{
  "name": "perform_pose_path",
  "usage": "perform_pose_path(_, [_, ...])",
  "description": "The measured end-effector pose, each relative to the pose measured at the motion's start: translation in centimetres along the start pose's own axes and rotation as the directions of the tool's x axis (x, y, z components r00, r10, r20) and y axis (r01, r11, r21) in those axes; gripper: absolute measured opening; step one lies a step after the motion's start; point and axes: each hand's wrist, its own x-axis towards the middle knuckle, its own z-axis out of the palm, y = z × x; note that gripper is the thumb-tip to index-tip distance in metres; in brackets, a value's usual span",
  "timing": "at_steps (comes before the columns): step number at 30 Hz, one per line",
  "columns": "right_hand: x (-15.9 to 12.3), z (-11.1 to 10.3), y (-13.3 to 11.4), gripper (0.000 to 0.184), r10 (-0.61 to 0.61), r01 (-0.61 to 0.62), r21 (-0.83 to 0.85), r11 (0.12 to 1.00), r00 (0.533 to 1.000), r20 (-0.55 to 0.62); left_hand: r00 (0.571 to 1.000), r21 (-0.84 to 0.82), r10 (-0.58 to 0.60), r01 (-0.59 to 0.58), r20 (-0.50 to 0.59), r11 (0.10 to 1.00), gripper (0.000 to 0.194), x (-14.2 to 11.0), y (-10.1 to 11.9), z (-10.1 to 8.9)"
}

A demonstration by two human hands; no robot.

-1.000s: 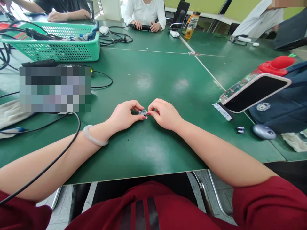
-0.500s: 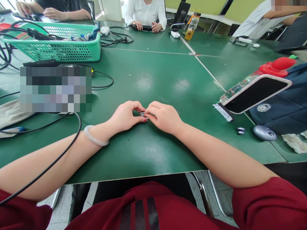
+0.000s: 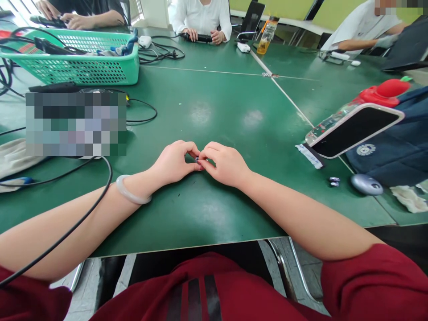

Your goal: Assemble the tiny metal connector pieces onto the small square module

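A small shiny dark-and-silver piece (image 3: 196,159) sits between my two hands, mostly covered by the fingertips, so its kind is unclear. My left hand (image 3: 172,161) pinches it from the left with thumb and forefinger. From the other side, the thumb and fingers of my right hand (image 3: 227,166) close on it, touching the left fingertips. Both hands rest low over the green table (image 3: 214,111), near its front edge. Another small dark, shiny item (image 3: 334,182) lies far to the right, beside a grey computer mouse (image 3: 367,184).
On the left are a green plastic basket (image 3: 87,69) with cables and gloves, and a black cable (image 3: 83,223) crossing my left forearm. A phone (image 3: 359,130) leans against a red-capped bottle (image 3: 376,93) at right, by a dark blue bag (image 3: 377,156). Several people sit around the table.
My right fingers have shifted slightly left, closer against the left fingertips, covering more of the small piece. At far right, a co-worker's arm has come down toward a black chair.
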Motion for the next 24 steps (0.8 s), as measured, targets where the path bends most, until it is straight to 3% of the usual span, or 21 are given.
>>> perform_pose_path(11, [-0.1,-0.2,0.1,0.023,0.023,-0.023,0.005,1.0,1.0,-0.008,1.0,-0.026,0.0,-0.001,-0.007,1.0,0.022,-0.1,0.0,0.0])
perform_pose_path(15, [-0.1,-0.2,0.5,0.023,0.065,-0.063,0.041,0.997,0.997,-0.036,0.997,-0.023,-0.065,0.064,-0.045,0.998,0.025,0.1,-0.2,0.0])
perform_pose_path(24, [0.6,1.0,1.3,0.019,0.118,-0.118,-0.005,0.993,0.991,0.058,0.975,-0.026,-0.197,0.196,-0.098,0.98,0.022,0.3,-0.4,-0.1])
